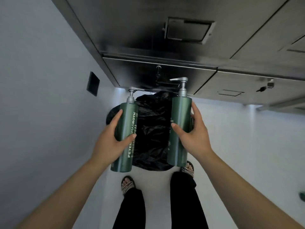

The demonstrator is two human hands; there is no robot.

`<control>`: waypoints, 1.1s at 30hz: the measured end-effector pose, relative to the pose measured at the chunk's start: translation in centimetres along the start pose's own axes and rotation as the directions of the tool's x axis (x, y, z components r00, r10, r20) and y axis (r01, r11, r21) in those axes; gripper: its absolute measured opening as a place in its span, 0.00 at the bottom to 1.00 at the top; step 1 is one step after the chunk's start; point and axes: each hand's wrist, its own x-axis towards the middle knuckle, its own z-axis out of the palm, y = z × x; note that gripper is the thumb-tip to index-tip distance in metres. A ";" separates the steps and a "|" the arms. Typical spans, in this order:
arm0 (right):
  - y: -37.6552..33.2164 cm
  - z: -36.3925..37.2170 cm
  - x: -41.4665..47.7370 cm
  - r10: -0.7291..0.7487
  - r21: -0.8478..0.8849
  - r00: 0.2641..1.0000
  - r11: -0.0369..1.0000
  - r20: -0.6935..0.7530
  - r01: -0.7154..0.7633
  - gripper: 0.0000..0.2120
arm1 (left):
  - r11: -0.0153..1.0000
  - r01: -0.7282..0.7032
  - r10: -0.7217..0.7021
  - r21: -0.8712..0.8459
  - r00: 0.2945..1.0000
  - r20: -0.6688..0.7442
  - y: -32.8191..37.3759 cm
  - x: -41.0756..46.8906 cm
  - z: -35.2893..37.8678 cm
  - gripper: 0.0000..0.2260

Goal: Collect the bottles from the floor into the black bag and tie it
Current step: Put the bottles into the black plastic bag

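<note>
I hold two tall green pump bottles upright over the black bag point(152, 129), which lies crumpled on the white floor in front of my feet. My left hand point(113, 138) grips the left bottle point(127, 126), whose white lettering faces me. My right hand point(193, 134) grips the right bottle point(180, 123), fingers behind it and thumb on its front. Both bottles have silver pump heads. The bag's opening cannot be made out.
Dark metal cabinets point(165, 47) run across the back, a drawer front with a hook just behind the bag. A pale wall with a black plate point(93, 83) stands to the left. White floor point(247, 138) stretches right; a small green object point(302, 195) lies at the right edge.
</note>
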 end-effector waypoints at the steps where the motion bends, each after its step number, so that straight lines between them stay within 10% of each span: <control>1: 1.5 1.6 0.7 0.017 0.020 1.000 1.000 -0.004 -0.017 0.40 | 1.000 -0.007 0.007 0.004 1.000 0.020 -1.8 1.0 0.8 0.38; 10: 17.2 13.3 8.1 0.043 0.057 0.999 0.997 0.015 -0.044 0.41 | 0.998 -0.055 0.053 0.022 0.996 0.071 -15.5 8.7 11.2 0.38; 20: 36.1 7.3 7.2 0.072 -0.253 0.995 0.963 -0.069 -0.088 0.42 | 0.945 -0.211 0.180 0.250 0.973 0.141 -21.8 12.8 23.2 0.38; 30: 35.6 12.9 9.1 0.068 -0.009 0.996 0.998 -0.050 -0.068 0.42 | 0.971 -0.130 0.112 0.201 0.989 0.097 -25.3 12.3 24.6 0.38; 33: 34.9 14.3 9.6 0.076 -0.218 0.992 0.975 0.104 -0.052 0.41 | 0.995 -0.047 0.041 0.085 0.997 0.067 -25.8 11.3 23.9 0.39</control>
